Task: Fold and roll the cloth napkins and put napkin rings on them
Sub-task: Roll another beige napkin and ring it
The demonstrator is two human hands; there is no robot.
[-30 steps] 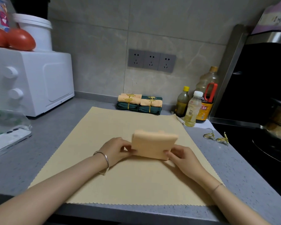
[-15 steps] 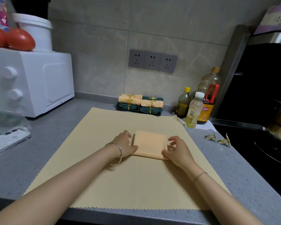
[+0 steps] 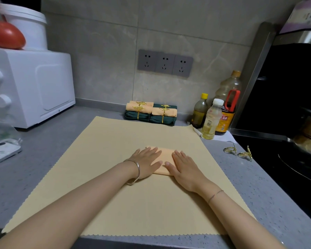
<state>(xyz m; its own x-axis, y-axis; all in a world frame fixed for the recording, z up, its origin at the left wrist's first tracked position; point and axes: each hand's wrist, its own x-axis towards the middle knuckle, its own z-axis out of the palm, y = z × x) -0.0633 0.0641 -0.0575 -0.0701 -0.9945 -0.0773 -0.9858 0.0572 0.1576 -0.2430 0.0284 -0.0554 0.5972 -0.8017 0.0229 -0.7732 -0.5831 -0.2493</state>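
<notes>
Item 1, folded napkin [image 3: 166, 156]: orange, a flat square packet, lying on the large tan cloth [image 3: 115, 194] spread over the grey counter [image 3: 43, 150], a little beyond the cloth's middle. We judge the tan cloth serves as a clean work surface.

Item 2, left hand [image 3: 146, 163]: fingers straight and spread, palm down on the packet's left half, gripping nothing.

Item 3, right hand [image 3: 184, 168]: likewise flat, fingers straight, on the right half. We read both hands as pressing the creases so the folds hold before rolling; no roll has begun.

Item 4, loose napkin rings [image 3: 238, 153]: two, gold, leaf-topped, on the counter just off the cloth's right edge, on the right hand's side, we suppose for the ringing step.

Item 5, finished napkins [image 3: 151, 114]: orange and green bundles, ringed in gold, stacked against the wall, well apart from the work.

Item 6, bottles [image 3: 212, 119]: several at the back right, no part of the job
</notes>
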